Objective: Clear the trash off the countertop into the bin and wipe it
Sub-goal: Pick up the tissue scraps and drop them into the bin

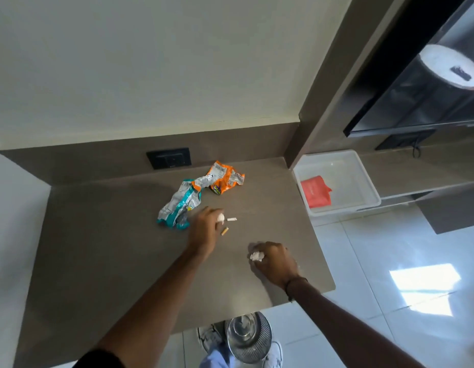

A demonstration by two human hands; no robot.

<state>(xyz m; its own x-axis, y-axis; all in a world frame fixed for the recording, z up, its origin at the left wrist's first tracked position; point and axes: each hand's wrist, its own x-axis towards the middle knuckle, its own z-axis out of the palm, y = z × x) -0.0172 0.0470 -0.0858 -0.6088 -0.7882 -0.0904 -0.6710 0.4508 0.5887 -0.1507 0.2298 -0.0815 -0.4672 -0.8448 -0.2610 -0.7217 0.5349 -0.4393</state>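
Note:
On the brown countertop (103,248) lie a crumpled teal and silver wrapper (178,204) and, touching it at the back, an orange snack wrapper (225,177). My left hand (204,229) is over the counter beside the teal wrapper, fingers closed on a small white scrap (221,217). A white stub (231,219) and a tan stub (224,231) lie just right of that hand. My right hand (274,260) rests on the counter near its right edge, closed on a crumpled white tissue (256,256). A round metal mesh bin (247,337) stands on the floor below the front edge.
A black wall socket (169,158) sits in the backsplash. A white plastic tub (336,181) holding a red packet (316,193) stands to the right of the counter. Dark shelving and a screen (416,102) fill the upper right. White floor tiles (376,261) lie to the right.

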